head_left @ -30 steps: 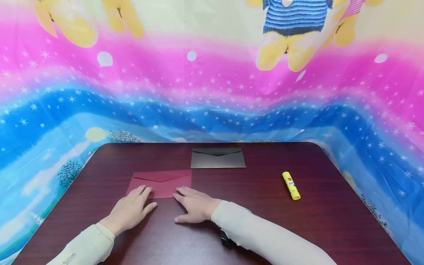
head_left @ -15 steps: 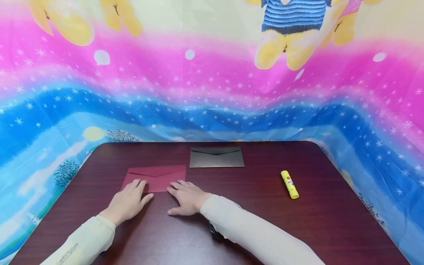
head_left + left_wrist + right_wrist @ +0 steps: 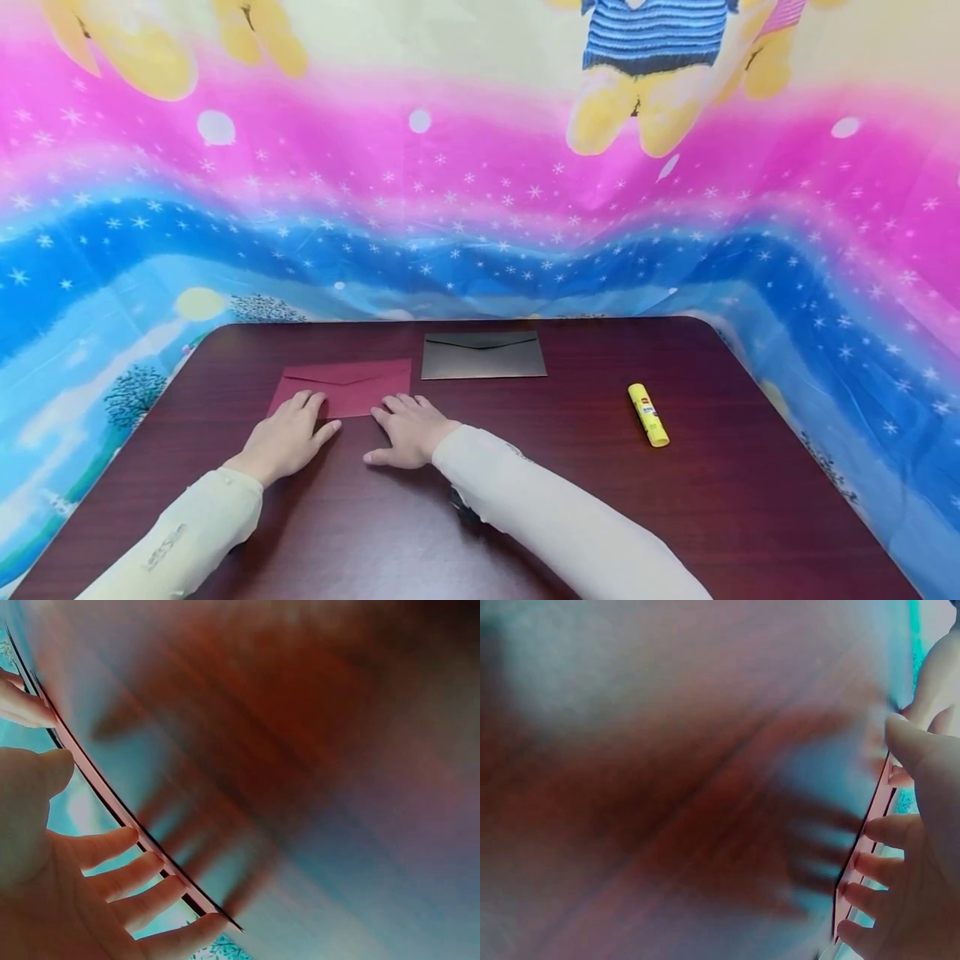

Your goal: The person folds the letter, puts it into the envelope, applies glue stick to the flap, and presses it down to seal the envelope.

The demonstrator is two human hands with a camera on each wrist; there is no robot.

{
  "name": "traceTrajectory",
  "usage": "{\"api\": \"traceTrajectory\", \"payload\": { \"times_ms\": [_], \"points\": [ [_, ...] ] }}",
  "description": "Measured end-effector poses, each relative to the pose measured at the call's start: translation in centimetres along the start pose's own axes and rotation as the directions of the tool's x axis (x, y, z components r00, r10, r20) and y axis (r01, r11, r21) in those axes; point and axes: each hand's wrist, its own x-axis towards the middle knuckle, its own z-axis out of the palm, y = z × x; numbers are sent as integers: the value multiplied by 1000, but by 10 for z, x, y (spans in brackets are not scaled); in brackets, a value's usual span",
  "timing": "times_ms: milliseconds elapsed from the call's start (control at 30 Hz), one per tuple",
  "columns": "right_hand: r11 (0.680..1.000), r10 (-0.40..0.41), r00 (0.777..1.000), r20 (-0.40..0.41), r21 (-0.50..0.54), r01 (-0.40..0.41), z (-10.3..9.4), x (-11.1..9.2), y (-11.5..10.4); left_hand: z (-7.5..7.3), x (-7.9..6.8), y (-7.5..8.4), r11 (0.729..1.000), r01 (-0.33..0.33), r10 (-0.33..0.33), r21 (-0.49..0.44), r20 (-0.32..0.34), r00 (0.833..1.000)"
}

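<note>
A dark red envelope [image 3: 348, 390] lies on the table with its pointed flap toward the far side. At its near left corner my left hand [image 3: 285, 437] rests its straight fingertips on the paper, thumb spread to the right. My right hand [image 3: 411, 432] lies with fingers extended at the near right corner, its thumb out to the left. In the left wrist view, the fingers of the left hand [image 3: 142, 885] meet the envelope's thin edge [image 3: 112, 799]. The right wrist view has the right hand [image 3: 907, 892] touching the envelope [image 3: 862, 851] with its fingertips.
A dark grey envelope [image 3: 483, 360] lies flat near the back edge, just right of the red one. Farther right is a yellow glue stick [image 3: 648, 415]. The brown table [image 3: 570, 475] ends at a printed cloth backdrop [image 3: 480, 250].
Both hands have slid the red envelope away from the person, toward the back of the table and beside the grey envelope. The whole head view has also shifted slightly.
</note>
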Motion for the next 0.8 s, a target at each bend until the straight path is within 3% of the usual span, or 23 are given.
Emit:
{"api": "traceTrajectory", "payload": {
  "times_ms": [333, 800],
  "points": [
    [998, 62, 997, 34, 20, -63, -4, 6, 3, -6, 13, -2, 1000, 22, -23, 7, 71, 997],
    [994, 111, 992, 58, 16, -112, -9, 17, 12, -10, 35, -1, 1000, 18, -17, -2, 122, 992]
  ]
}}
